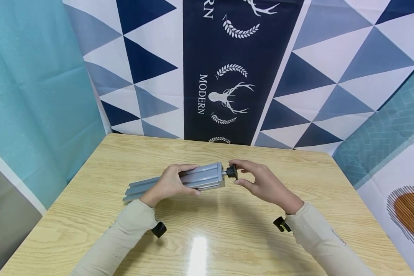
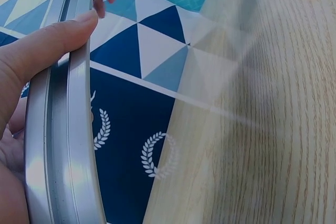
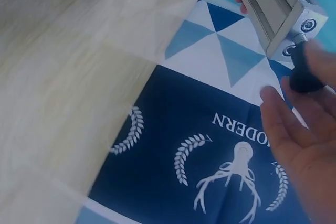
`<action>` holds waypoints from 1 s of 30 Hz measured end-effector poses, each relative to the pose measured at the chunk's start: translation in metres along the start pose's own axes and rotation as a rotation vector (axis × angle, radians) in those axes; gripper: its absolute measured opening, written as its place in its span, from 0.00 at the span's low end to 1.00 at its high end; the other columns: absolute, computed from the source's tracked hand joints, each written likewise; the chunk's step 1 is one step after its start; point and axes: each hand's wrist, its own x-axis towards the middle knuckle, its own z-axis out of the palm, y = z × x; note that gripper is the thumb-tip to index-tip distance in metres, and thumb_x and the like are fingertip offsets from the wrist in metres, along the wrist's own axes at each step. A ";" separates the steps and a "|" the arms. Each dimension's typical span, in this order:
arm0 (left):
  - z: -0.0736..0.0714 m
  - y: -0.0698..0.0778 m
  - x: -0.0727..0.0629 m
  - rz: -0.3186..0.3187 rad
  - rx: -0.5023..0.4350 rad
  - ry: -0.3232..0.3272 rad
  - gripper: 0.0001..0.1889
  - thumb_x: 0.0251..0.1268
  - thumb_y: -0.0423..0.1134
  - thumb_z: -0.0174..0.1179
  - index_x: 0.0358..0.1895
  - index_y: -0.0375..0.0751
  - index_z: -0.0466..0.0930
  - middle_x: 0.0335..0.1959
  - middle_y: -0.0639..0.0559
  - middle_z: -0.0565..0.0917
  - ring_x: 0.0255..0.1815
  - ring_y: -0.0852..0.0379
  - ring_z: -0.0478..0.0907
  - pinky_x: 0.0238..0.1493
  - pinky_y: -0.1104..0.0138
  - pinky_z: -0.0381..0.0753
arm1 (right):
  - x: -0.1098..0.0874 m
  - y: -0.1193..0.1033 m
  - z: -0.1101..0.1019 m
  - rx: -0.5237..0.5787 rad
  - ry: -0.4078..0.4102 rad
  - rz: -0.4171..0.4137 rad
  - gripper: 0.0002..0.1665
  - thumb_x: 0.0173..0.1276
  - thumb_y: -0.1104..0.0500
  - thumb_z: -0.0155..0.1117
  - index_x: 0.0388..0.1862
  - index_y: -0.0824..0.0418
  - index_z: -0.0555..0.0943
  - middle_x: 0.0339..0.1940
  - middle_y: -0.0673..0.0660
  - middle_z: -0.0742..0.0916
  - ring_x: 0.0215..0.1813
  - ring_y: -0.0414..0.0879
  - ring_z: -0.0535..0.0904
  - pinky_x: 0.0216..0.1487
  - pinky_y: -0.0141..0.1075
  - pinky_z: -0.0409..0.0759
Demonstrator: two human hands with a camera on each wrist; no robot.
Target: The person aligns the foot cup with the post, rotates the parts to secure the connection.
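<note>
My left hand (image 1: 170, 184) grips a silver aluminium profile (image 1: 207, 177) with long slots, its thumb across one face. The profile lies at a slant, its far left end low near the table and its right end raised. From the bolted end plate (image 3: 298, 30) a short threaded stem sticks out, carrying a black levelling foot (image 1: 232, 171). My right hand (image 1: 262, 182) pinches this foot between thumb and fingers. In the right wrist view, the thumb lies against the black levelling foot (image 3: 303, 72) while other fingers stand apart from it. The left palm is partly hidden behind the profile in the left wrist view.
A light wood table (image 1: 207, 222) lies beneath both hands. Behind it hangs a patterned cloth (image 1: 220, 76) with triangles and deer heads. A teal curtain (image 1: 41, 88) stands at the left. Black wrist mounts (image 1: 158, 229) hang under both sleeves.
</note>
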 end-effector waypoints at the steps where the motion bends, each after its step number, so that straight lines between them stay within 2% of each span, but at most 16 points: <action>1: 0.000 0.000 0.000 0.000 0.001 0.002 0.40 0.32 0.44 0.82 0.60 0.50 0.79 0.53 0.50 0.82 0.45 0.56 0.78 0.48 0.60 0.77 | 0.000 0.000 0.001 0.027 -0.006 0.042 0.29 0.63 0.61 0.68 0.63 0.63 0.75 0.54 0.57 0.84 0.53 0.49 0.82 0.52 0.43 0.79; 5: 0.000 0.000 0.000 0.007 0.005 0.003 0.40 0.32 0.44 0.82 0.60 0.50 0.79 0.54 0.50 0.82 0.45 0.56 0.78 0.48 0.59 0.77 | 0.000 0.001 0.005 0.140 -0.025 0.235 0.22 0.71 0.49 0.59 0.53 0.64 0.81 0.42 0.55 0.88 0.43 0.46 0.84 0.46 0.42 0.80; 7: 0.001 0.000 0.000 0.006 0.007 0.002 0.40 0.32 0.43 0.82 0.60 0.50 0.79 0.54 0.50 0.82 0.45 0.56 0.78 0.48 0.59 0.77 | 0.001 0.001 0.007 0.224 -0.050 0.308 0.23 0.73 0.46 0.54 0.46 0.64 0.83 0.36 0.55 0.88 0.41 0.46 0.85 0.44 0.40 0.81; 10: 0.001 0.000 0.000 0.001 0.002 0.004 0.40 0.33 0.43 0.82 0.60 0.50 0.79 0.53 0.51 0.82 0.45 0.56 0.78 0.48 0.59 0.77 | 0.003 0.001 0.008 0.325 -0.114 0.366 0.28 0.77 0.45 0.47 0.39 0.67 0.83 0.33 0.56 0.88 0.40 0.47 0.85 0.44 0.39 0.81; 12: 0.001 -0.001 0.000 0.000 -0.006 0.006 0.40 0.33 0.42 0.82 0.59 0.50 0.79 0.53 0.51 0.82 0.45 0.56 0.78 0.48 0.59 0.77 | 0.004 0.000 0.007 0.356 -0.158 0.377 0.30 0.78 0.45 0.44 0.39 0.70 0.82 0.33 0.57 0.88 0.40 0.47 0.85 0.44 0.41 0.81; 15: 0.001 -0.001 0.000 0.001 -0.012 0.006 0.40 0.32 0.43 0.82 0.59 0.50 0.79 0.53 0.51 0.82 0.45 0.56 0.78 0.48 0.59 0.77 | 0.003 0.000 0.003 0.287 -0.185 0.355 0.30 0.78 0.45 0.44 0.47 0.69 0.81 0.38 0.58 0.88 0.43 0.48 0.84 0.46 0.44 0.81; 18: 0.000 -0.001 0.000 0.003 -0.012 0.006 0.40 0.31 0.44 0.82 0.59 0.50 0.79 0.53 0.51 0.82 0.45 0.56 0.78 0.48 0.59 0.77 | 0.001 -0.001 0.000 0.195 -0.165 0.294 0.28 0.74 0.45 0.53 0.59 0.66 0.76 0.48 0.59 0.86 0.48 0.50 0.83 0.51 0.46 0.79; 22: 0.000 0.000 0.000 0.010 -0.008 0.007 0.41 0.31 0.46 0.82 0.60 0.50 0.79 0.53 0.51 0.82 0.45 0.56 0.78 0.48 0.60 0.77 | -0.001 -0.001 -0.002 0.103 -0.106 0.167 0.40 0.63 0.53 0.69 0.71 0.58 0.65 0.61 0.58 0.79 0.56 0.52 0.80 0.56 0.46 0.77; 25: 0.000 0.000 -0.001 0.009 -0.008 0.005 0.41 0.31 0.46 0.82 0.60 0.50 0.79 0.53 0.50 0.82 0.45 0.56 0.78 0.48 0.60 0.77 | -0.002 -0.001 -0.001 0.036 -0.058 0.051 0.44 0.57 0.63 0.73 0.72 0.56 0.64 0.64 0.56 0.78 0.59 0.51 0.78 0.56 0.45 0.77; 28: 0.000 0.000 -0.001 0.005 -0.010 0.000 0.41 0.32 0.45 0.82 0.60 0.50 0.79 0.53 0.50 0.82 0.45 0.56 0.78 0.48 0.60 0.77 | -0.002 -0.001 -0.001 -0.035 -0.016 -0.031 0.40 0.55 0.68 0.72 0.67 0.58 0.69 0.62 0.56 0.79 0.57 0.50 0.79 0.54 0.45 0.78; 30: 0.000 -0.001 0.000 0.001 -0.013 -0.002 0.41 0.32 0.46 0.82 0.60 0.50 0.79 0.53 0.50 0.82 0.45 0.56 0.78 0.48 0.60 0.77 | -0.002 -0.001 -0.001 -0.062 -0.001 -0.044 0.36 0.57 0.68 0.72 0.65 0.59 0.72 0.60 0.56 0.81 0.55 0.52 0.80 0.53 0.47 0.78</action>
